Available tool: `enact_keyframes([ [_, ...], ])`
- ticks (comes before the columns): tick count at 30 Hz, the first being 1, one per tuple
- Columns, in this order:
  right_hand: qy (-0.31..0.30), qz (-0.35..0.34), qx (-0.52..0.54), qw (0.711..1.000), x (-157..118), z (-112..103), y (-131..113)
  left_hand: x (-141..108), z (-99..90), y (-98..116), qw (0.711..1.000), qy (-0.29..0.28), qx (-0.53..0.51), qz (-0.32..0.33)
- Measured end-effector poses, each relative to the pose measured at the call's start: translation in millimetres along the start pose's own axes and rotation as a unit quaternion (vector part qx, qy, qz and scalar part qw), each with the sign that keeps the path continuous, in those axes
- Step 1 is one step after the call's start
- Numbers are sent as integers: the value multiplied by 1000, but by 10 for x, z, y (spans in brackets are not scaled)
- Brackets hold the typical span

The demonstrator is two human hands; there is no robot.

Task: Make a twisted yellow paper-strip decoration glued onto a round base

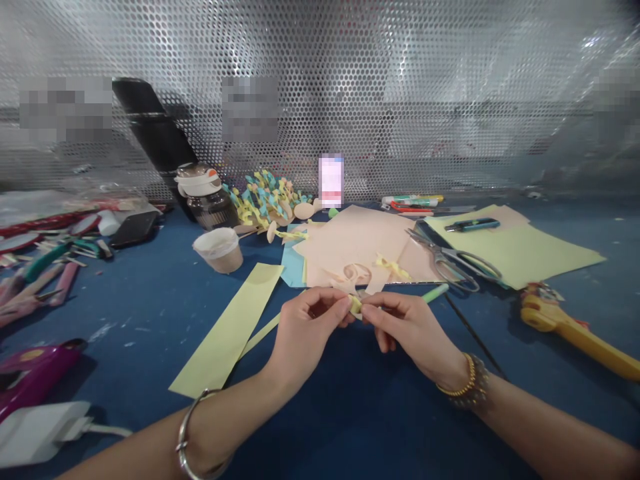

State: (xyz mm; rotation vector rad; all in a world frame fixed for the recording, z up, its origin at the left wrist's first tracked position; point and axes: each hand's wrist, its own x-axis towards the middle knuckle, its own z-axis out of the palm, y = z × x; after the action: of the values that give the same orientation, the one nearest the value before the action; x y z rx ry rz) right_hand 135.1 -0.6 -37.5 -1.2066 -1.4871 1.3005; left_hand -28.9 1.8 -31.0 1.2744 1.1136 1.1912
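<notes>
A small, pale yellow piece of folded or rolled paper (355, 306) sits at the centre of the work, up off the table between the two hands. The left hand (313, 323) pinches it between thumb and forefinger; the right hand (413, 320) pinches its opposite edge, the remaining fingers curled under. The fingertips cover most of it, so I can't tell quite how it is folded.

It should weigh next to nothing, bend easily and hold a crease, but a hard tug could tear or crush it. The best hold is a light pinch at the edges, as here; bare paper should not be slippery.

Taking the hands as the dial's centre, curled peach paper strips (357, 272) lie just beyond at twelve o'clock, before flat peach paper sheets (350, 237). Grey metal scissors (453, 260) lie at two, and a yellow-handled tool (575, 333) at three. A broad pale yellow paper strip (230, 327) lies at nine, a white plastic cup (220, 250) at ten, and a cluster of blue, yellow and pink paper pieces (270, 197) at eleven. Nearest in the way are the curled strips, almost against the fingers.
</notes>
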Motion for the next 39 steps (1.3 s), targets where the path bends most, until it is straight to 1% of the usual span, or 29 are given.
enact_keyframes([
  [5, -4, 2, 10, 1000, 12, -1, 23, 2, -6, -5, 1000, 3, -10, -6],
  [13, 10, 10, 14, 1000, 15, -2, 14, -8, 0, -17, 1000, -8, -18, -5],
  [20, 22, 3, -12, 1000, 8, -13, -2, -14, -5, -27, 1000, -17, -22, -10],
  [25, 26, -16, -43, 999, -22, -7, -31, 13, -7, -60, 1000, -4, 11, -2],
  [28, 25, -29, -56, 998, -24, -4, -45, 13, -4, -55, 1000, -2, 5, -2],
  [31, 26, -29, -61, 997, -16, -6, -44, 4, 6, -42, 1000, 2, -24, -16],
  [35, 32, -28, -55, 998, -10, -5, -30, 1, 15, -37, 996, 6, -67, -56],
  [39, 47, -54, -43, 997, -26, 8, -18, 6, 2, -40, 992, 4, -93, -86],
])
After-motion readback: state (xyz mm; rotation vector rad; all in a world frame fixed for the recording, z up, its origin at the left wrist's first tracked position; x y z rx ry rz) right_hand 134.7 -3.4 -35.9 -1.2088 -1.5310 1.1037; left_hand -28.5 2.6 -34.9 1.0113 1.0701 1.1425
